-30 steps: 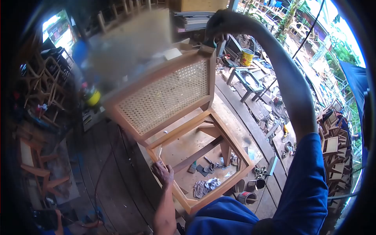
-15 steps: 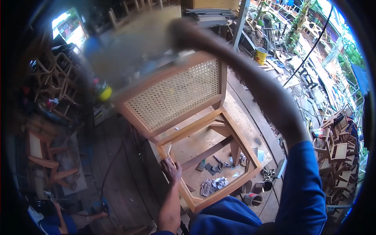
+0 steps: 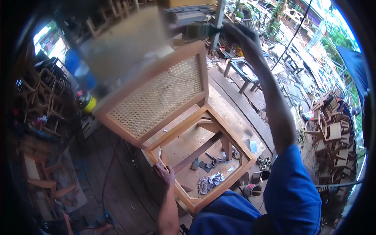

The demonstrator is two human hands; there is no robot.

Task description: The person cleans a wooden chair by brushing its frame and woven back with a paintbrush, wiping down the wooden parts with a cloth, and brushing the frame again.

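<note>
A wooden chair frame (image 3: 231, 133) with an open seat stands in front of me. Its backrest (image 3: 200, 72) holds a woven cane panel (image 3: 160, 94). My left hand (image 3: 164, 173) is closed on the left rail of the seat frame. Beyond the backrest's top right corner, my right hand (image 3: 241, 34) is raised, its fingers closed round what looks like a flat brush (image 3: 201, 30), dark and blurred with some green. That brush is apart from the chair. Through the seat opening show a crumpled cloth (image 3: 210, 183) and another brush (image 3: 195, 163) on the board below.
Cans (image 3: 252, 190) stand right of the seat's front corner. A small table (image 3: 243, 72) is at the upper right. Stacked chair frames (image 3: 333, 137) fill the right side, with more chairs (image 3: 41, 176) at left. At the lower left, another person's arm (image 3: 68, 225) shows.
My right hand has swept from the backrest's top right corner leftward behind it, then back right past that corner. My left hand has stayed on the seat rail. The view has shifted slightly.
</note>
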